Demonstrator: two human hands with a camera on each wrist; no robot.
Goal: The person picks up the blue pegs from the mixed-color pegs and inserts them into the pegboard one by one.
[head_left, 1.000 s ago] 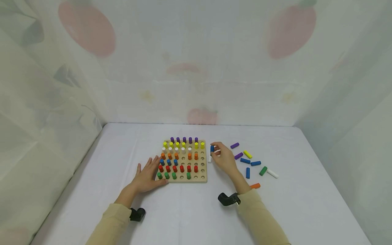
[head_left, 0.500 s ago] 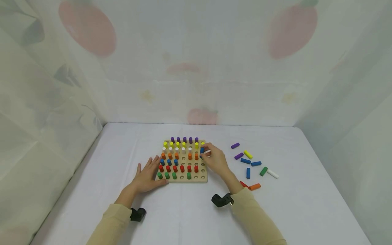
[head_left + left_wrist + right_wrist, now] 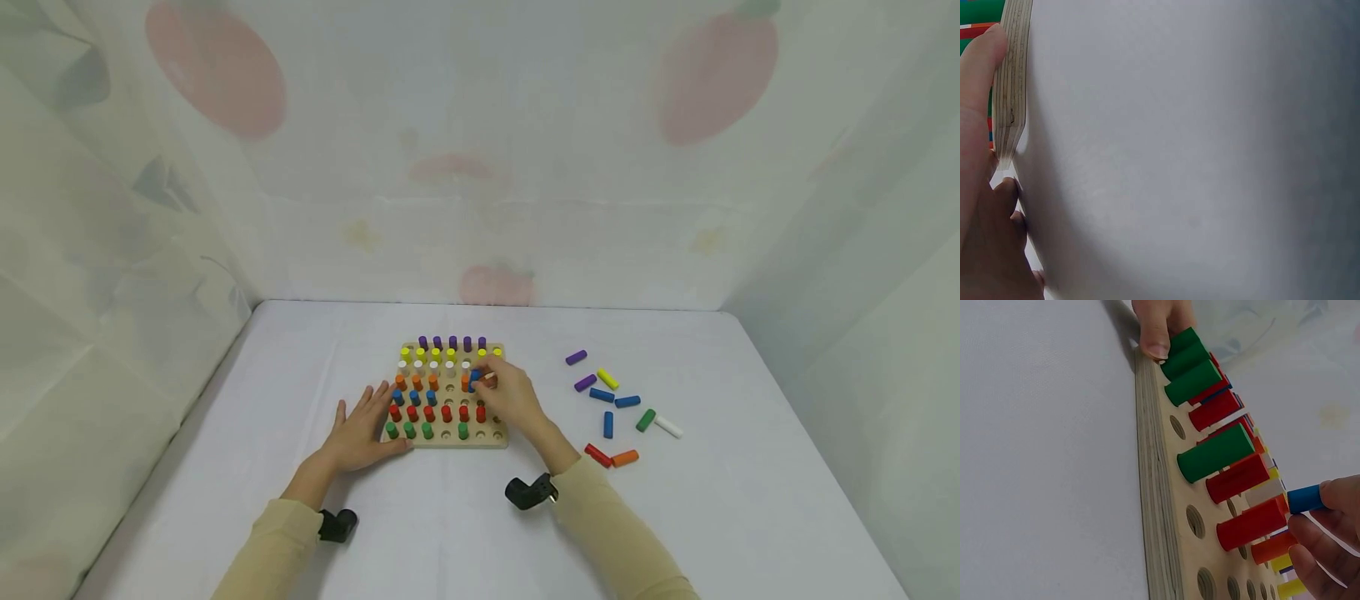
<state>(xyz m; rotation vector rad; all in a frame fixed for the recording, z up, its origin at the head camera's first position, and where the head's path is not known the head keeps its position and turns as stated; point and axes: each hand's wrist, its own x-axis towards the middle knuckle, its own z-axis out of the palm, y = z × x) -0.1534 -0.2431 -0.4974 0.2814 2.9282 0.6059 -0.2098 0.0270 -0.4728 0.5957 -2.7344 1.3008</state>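
While the left hand (image 3: pixel 362 435), fingers spread, touches the near left corner of the pegboard (image 3: pixel 472 443), the right hand (image 3: pixel 513 400) pinches a blue peg (image 3: pixel 474 381), roughly upright, above the pegboard's right half.

Below and left of centre, the left hand (image 3: pixel 362 435) spreads its fingers; the right hand (image 3: pixel 513 392), near centre, pinches.

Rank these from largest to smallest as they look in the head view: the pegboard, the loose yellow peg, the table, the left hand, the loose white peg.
1. Table
2. Pegboard
3. Left hand
4. Loose white peg and loose yellow peg: unranked; they look close, and the white one lies nearer the camera.
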